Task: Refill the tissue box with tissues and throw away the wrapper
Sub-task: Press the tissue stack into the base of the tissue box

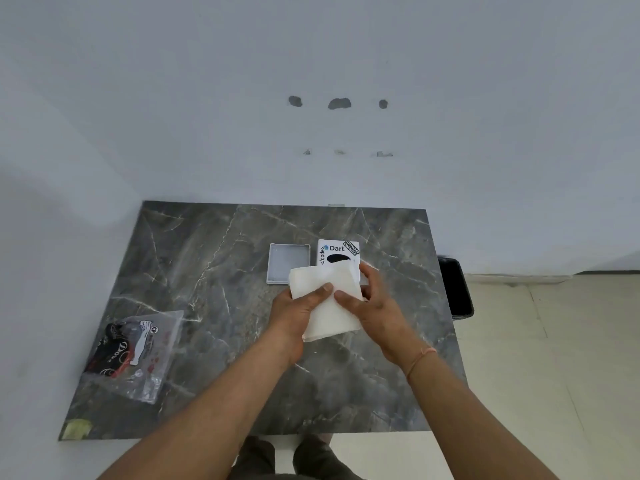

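Note:
A stack of white tissues is held above the middle of the table by both hands. My left hand grips its left side with the thumb on top. My right hand grips its right side. Just behind the tissues lies the white tissue box lid, printed with "Dart" and a black oval opening; its near edge is hidden by the tissues. To its left sits the shallow grey box base, open side up. The clear plastic wrapper with red and black print lies flat at the table's near left.
The dark marble table stands against a white wall. A black bin stands on the floor just past the table's right edge. A small yellowish scrap lies at the near left corner. My feet show below the near edge.

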